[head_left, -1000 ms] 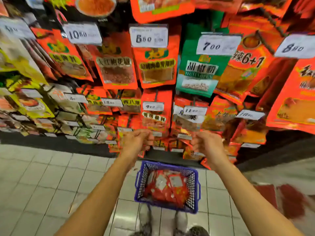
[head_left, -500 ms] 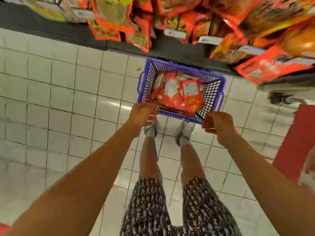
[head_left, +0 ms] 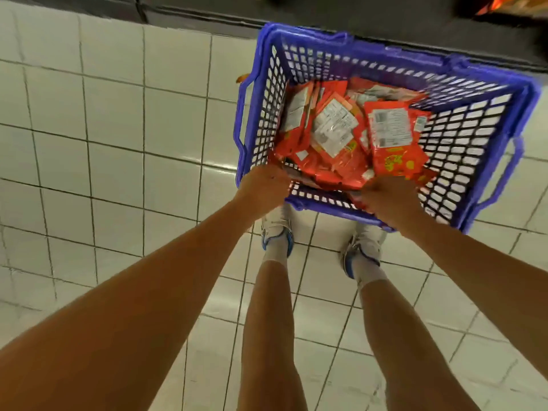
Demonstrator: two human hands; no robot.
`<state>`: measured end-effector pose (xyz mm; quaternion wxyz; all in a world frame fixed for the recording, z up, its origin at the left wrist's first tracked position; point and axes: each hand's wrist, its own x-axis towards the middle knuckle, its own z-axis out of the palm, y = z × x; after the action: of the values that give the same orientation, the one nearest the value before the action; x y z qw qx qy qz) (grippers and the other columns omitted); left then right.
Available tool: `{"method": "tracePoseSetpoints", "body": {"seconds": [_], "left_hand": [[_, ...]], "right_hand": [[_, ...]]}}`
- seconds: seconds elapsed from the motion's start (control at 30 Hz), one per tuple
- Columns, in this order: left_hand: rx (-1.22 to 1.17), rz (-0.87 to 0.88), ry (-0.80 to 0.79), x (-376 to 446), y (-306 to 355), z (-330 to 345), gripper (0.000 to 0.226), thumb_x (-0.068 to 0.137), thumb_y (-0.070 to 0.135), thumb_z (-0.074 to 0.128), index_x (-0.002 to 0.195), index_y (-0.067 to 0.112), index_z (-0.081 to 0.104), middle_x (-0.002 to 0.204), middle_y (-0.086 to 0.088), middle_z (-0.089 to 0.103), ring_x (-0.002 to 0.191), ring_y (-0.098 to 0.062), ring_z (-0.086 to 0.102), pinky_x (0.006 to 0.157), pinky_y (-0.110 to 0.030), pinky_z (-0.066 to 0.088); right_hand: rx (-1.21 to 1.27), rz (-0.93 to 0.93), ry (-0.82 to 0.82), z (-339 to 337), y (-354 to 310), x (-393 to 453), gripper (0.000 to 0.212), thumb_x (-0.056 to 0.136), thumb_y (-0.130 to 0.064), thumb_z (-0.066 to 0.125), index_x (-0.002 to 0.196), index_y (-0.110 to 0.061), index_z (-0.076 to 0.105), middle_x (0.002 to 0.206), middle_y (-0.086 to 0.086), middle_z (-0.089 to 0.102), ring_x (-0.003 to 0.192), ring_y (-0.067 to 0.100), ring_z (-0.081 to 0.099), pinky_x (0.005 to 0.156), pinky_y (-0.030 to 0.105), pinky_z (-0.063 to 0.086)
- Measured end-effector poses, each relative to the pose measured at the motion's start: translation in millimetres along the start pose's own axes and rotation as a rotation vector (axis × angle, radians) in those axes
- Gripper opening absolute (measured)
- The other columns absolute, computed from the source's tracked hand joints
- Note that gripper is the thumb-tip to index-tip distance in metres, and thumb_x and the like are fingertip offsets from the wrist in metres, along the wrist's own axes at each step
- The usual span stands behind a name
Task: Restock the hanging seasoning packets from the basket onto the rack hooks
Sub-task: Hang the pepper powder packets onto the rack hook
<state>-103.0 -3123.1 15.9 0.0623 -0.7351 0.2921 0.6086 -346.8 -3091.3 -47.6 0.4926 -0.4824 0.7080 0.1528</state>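
Red packets (head_left: 341, 134) in blue basket (head_left: 471, 120), left hand (head_left: 264, 185), right hand (head_left: 388, 197) reaching in, grips unclear

One head-worn wide-angle view looks steeply down, close over the blue basket (head_left: 385, 57) on the tiled floor (head_left: 118, 143), with both forearms reaching in from the near edge.

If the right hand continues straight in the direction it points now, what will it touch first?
Most likely the red seasoning packets piled in the blue basket. The right hand already reaches over the near rim toward them; depth is unclear, so it may touch them already.
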Motion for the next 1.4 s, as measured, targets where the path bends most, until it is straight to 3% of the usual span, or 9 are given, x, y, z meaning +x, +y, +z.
{"method": "tracePoseSetpoints", "body": {"seconds": [0.13, 0.3, 0.4, 0.57, 0.67, 0.77, 0.83, 0.93, 1.4], "left_hand": [[-0.062, -0.015, 0.046, 37, -12, -5, 0.018, 0.096, 0.007, 0.054, 0.087, 0.011, 0.069, 0.105, -0.028, 0.071, 0.103, -0.048, 0.067, 0.092, -0.056, 0.054], [-0.025, 0.055, 0.015, 68, -21, -7, 0.015, 0.096, 0.013, 0.057, 0.085, 0.018, 0.066, 0.103, -0.015, 0.074, 0.104, -0.036, 0.070, 0.092, -0.052, 0.057], [-0.020, 0.082, 0.029, 72, -31, -3, 0.015, 0.096, 0.010, 0.055, 0.099, 0.007, 0.069, 0.107, -0.018, 0.073, 0.102, -0.037, 0.069, 0.091, -0.054, 0.057], [-0.020, 0.145, 0.086, 66, -38, -4, 0.018, 0.096, 0.012, 0.054, 0.092, 0.023, 0.068, 0.089, -0.001, 0.071, 0.086, -0.026, 0.070, 0.072, -0.038, 0.059], [-0.093, 0.184, 0.137, 54, -32, -9, 0.018, 0.096, 0.021, 0.059, 0.099, 0.038, 0.055, 0.086, 0.009, 0.067, 0.078, -0.010, 0.067, 0.056, -0.019, 0.050], [-0.249, 0.225, 0.052, 40, -16, -12, 0.033, 0.091, 0.018, 0.069, 0.110, 0.043, 0.057, 0.099, 0.010, 0.072, 0.093, -0.011, 0.071, 0.076, -0.031, 0.058], [-0.385, 0.200, -0.050, 28, -1, -13, 0.036, 0.091, 0.017, 0.071, 0.122, 0.033, 0.063, 0.113, 0.005, 0.075, 0.105, -0.018, 0.072, 0.091, -0.043, 0.058], [-0.538, 0.137, -0.097, 3, 21, -14, 0.028, 0.094, 0.012, 0.066, 0.121, 0.020, 0.070, 0.115, -0.003, 0.076, 0.106, -0.027, 0.073, 0.095, -0.055, 0.056], [-0.818, 0.247, 0.037, -175, 99, -64, 0.018, 0.092, 0.036, 0.071, 0.097, 0.020, 0.078, 0.097, -0.012, 0.079, 0.088, -0.032, 0.077, 0.079, -0.051, 0.062]], "right_hand": [[-0.281, -0.308, 0.122, 19, -49, 62, 0.038, 0.090, -0.019, 0.064, 0.127, -0.016, 0.059, 0.118, 0.019, 0.065, 0.109, 0.039, 0.062, 0.083, 0.041, 0.052], [-0.620, -0.411, 0.123, 43, -98, 129, 0.091, 0.079, -0.014, 0.074, 0.155, -0.035, 0.028, 0.161, 0.015, 0.020, 0.144, 0.039, 0.027, 0.099, 0.051, 0.049], [-0.690, -0.434, 0.134, 52, -103, 139, 0.061, 0.085, -0.023, 0.071, 0.143, -0.033, 0.053, 0.166, 0.011, 0.014, 0.148, 0.037, 0.020, 0.106, 0.053, 0.042], [-0.283, -0.513, 0.273, 34, -92, 121, 0.027, 0.097, -0.026, 0.059, 0.116, -0.012, 0.073, 0.155, 0.011, 0.043, 0.142, 0.035, 0.035, 0.113, 0.044, 0.036], [0.094, -0.488, 0.287, 2, -89, 91, 0.022, 0.096, -0.027, 0.062, 0.108, -0.013, 0.073, 0.115, 0.000, 0.071, 0.117, 0.026, 0.060, 0.102, 0.028, 0.040], [0.572, -0.328, 0.086, -32, -86, 61, 0.017, 0.099, -0.018, 0.062, 0.086, -0.025, 0.072, 0.076, -0.021, 0.073, 0.075, 0.004, 0.071, 0.066, 0.017, 0.055], [0.818, -0.238, -0.036, -48, -86, 45, 0.025, 0.098, -0.011, 0.062, 0.084, -0.026, 0.077, 0.082, -0.008, 0.077, 0.077, 0.013, 0.074, 0.071, 0.038, 0.063], [1.045, -0.099, -0.099, -63, -87, 24, 0.021, 0.097, -0.012, 0.062, 0.087, -0.021, 0.078, 0.090, 0.003, 0.078, 0.086, 0.025, 0.075, 0.075, 0.041, 0.061], [1.197, -0.117, 0.214, -202, -135, -149, 0.006, 0.088, -0.011, 0.072, 0.085, -0.016, 0.073, 0.076, 0.002, 0.078, 0.066, 0.019, 0.075, 0.052, 0.031, 0.057]]}}
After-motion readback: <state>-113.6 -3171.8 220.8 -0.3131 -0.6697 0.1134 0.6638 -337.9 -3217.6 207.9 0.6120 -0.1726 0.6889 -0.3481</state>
